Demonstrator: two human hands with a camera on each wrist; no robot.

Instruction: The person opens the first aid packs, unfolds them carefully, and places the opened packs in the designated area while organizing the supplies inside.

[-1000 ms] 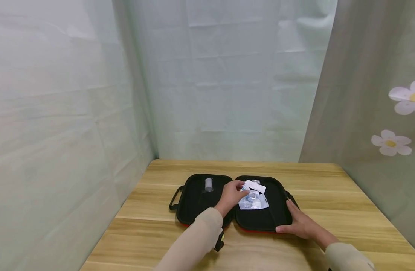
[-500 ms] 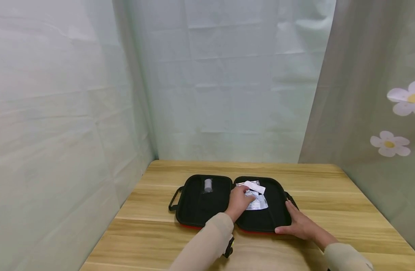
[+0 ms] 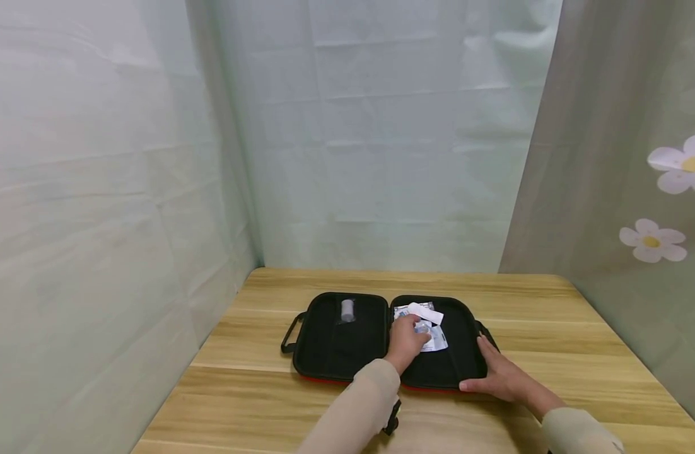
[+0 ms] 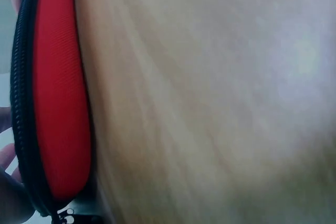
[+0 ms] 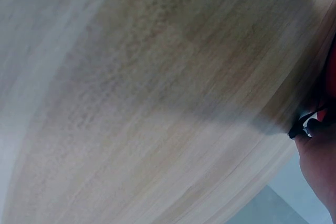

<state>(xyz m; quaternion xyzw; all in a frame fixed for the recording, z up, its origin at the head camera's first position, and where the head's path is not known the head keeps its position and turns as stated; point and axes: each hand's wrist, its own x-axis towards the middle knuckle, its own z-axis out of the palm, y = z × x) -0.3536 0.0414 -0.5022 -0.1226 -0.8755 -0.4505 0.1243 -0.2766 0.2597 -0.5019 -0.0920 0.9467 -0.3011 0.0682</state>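
A zippered case, black inside, lies spread flat on the table, with its two halves side by side. Over the right half [image 3: 458,353] of the case is my left hand [image 3: 404,343], thumb and fingertips bent down at a blue-white packet [image 3: 436,340]. I cannot tell if they pinch it. A white strip [image 3: 426,313] and a shiny packet [image 3: 403,310] lie just beyond those fingers. My right hand [image 3: 499,378] holds the near right corner of the case, thumb at the front edge and fingers along the side. Its red outer shell [image 4: 60,87] shows in the left wrist view.
In the left half [image 3: 319,353] of the case sits a pale roll in clear wrap [image 3: 347,311]. A black carry handle [image 3: 291,334] sticks out at the left side. The wooden table [image 3: 239,403] has hanging cloth [image 3: 381,157] behind it and at both sides.
My left hand has moved right and slightly toward me, from the case's middle onto the packets, uncovering the shiny packet behind. My right hand has stayed at the corner.
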